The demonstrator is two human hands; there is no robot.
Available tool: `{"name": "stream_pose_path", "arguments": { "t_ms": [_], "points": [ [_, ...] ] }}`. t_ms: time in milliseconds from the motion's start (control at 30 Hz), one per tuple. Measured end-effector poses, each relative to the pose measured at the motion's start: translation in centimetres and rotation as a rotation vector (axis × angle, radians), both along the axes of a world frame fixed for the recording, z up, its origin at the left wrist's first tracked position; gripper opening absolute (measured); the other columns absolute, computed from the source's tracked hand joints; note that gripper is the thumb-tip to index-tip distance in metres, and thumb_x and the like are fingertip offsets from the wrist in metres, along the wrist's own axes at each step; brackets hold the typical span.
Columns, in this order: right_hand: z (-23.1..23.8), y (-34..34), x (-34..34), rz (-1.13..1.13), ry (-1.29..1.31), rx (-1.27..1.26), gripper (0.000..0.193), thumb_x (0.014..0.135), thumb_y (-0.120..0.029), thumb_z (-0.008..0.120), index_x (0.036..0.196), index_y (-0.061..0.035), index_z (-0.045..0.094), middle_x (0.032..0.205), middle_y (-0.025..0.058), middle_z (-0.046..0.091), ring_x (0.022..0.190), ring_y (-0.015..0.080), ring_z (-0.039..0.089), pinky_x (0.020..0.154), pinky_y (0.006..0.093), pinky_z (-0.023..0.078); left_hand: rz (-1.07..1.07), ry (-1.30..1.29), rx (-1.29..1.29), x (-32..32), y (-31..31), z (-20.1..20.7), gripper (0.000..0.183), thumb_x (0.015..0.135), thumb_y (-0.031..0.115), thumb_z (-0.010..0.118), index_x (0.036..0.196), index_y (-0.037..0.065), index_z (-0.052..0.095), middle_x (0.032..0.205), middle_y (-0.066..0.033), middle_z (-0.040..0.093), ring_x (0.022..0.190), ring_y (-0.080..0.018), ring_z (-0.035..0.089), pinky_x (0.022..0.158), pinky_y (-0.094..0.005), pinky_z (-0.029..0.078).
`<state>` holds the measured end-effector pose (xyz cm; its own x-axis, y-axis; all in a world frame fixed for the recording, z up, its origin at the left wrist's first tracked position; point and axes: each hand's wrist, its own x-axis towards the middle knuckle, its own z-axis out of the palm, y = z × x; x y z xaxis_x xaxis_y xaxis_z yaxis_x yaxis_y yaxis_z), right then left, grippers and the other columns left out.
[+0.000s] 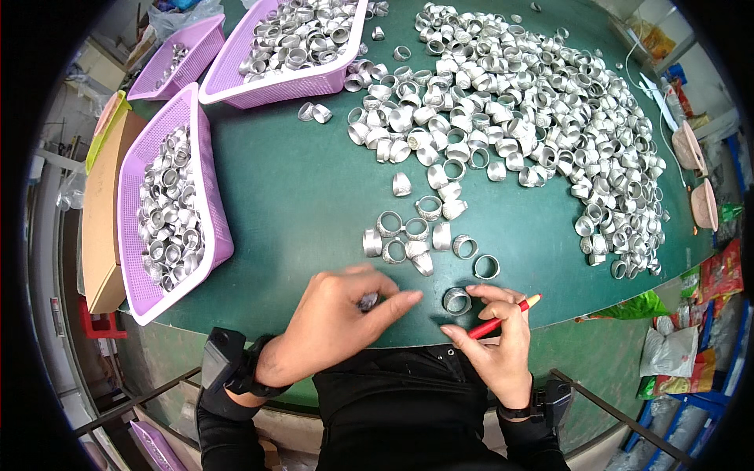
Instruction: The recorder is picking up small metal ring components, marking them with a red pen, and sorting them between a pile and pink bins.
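Two hands, lower centre, over the near edge of the green table [298,196]. Left hand [334,318]: grip closed on one metal ring [369,301], pinched between thumb and fingers just above the table. Right hand [496,345]: grip closed on one red pencil [503,316], held slantwise, tip up and to the right; its fingertips lie just beside one loose ring [456,300] standing on the table between the two hands. One wristband device on each forearm, two in all.

Small cluster [416,239] of rings, about a dozen, just beyond the hands, some upright, some on their sides.

Large heap [518,110] of rings, too many to count, spread across the far right half of the table.

Three purple plastic baskets: one [216,228] at the left edge, one [271,90] at the far centre, one [200,39] at the far left; all hold rings.

One cardboard box [98,228], flat, left of the near basket.
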<state>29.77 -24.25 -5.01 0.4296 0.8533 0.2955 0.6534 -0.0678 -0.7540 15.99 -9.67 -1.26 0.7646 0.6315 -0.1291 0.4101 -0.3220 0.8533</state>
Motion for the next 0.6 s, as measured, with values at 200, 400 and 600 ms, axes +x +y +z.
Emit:
{"name": "stream_pose_path", "arguments": {
  "t_ms": [200,400,600],
  "points": [
    [-1.4,0.4,-0.6,-0.066,-0.022,-0.007,0.035,0.062,-0.005,0.073,0.077,-0.004,0.041,0.091,0.0122,0.057,0.078,0.0282,0.052,0.067,0.0366,0.041,0.026,0.037,0.347,3.3,0.0,-2.6,0.018,0.072,0.017,0.066,0.07,0.0,0.062,0.062,-0.0128,0.056,0.049,-0.0247,0.052,0.044,-0.0328,0.039],
    [-0.9,-0.2,0.7,-0.051,0.02,0.018,0.034,0.064,-0.001,0.07,0.078,-0.0042,0.04,0.091,0.0128,0.058,0.078,0.0263,0.055,0.065,0.0336,0.043,-0.179,-0.054,0.419,1.8,-1.4,-2.9,0.009,0.071,0.009,0.064,0.077,0.004,0.062,0.06,-0.0075,0.05,0.047,-0.0217,0.051,0.042,-0.0319,0.039],
    [0.2,0.4,-0.4,-0.031,0.274,0.002,0.035,0.067,-0.005,0.071,0.082,-0.0034,0.04,0.088,0.0143,0.06,0.072,0.0222,0.059,0.061,0.0288,0.046,-0.402,-0.064,0.787,-0.7,-2.2,-2.3,0.02,0.061,0.006,0.062,0.082,0.005,0.061,0.062,-0.002,0.043,0.049,-0.013,0.048,0.039,-0.025,0.037]
  ]
}}
